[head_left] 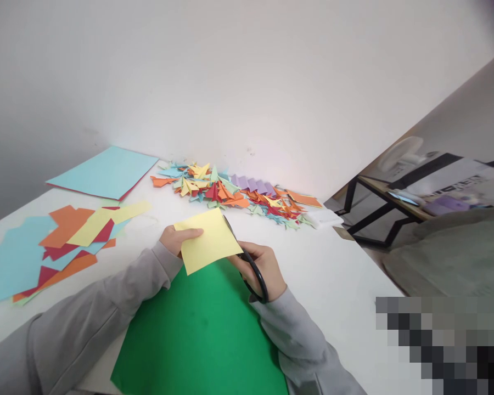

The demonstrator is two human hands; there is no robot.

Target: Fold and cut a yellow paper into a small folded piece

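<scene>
My left hand [176,238] pinches a yellow sheet of paper [208,241] at its left edge, the thumb lying on top. At the sheet's right edge, black-handled scissors [257,277] are held in my right hand [263,266], its fingers wrapped round the loops. The blades run along that edge and are partly hidden by the paper. Both hands are above a green sheet [201,329] on the white table [325,291].
Folded colourful paper pieces [218,191] line the wall side. Blue sheets [105,171] lie at the back left, with mixed cut papers [72,236] nearer on the left. A dark-framed shelf [379,189] stands beyond the table's right edge.
</scene>
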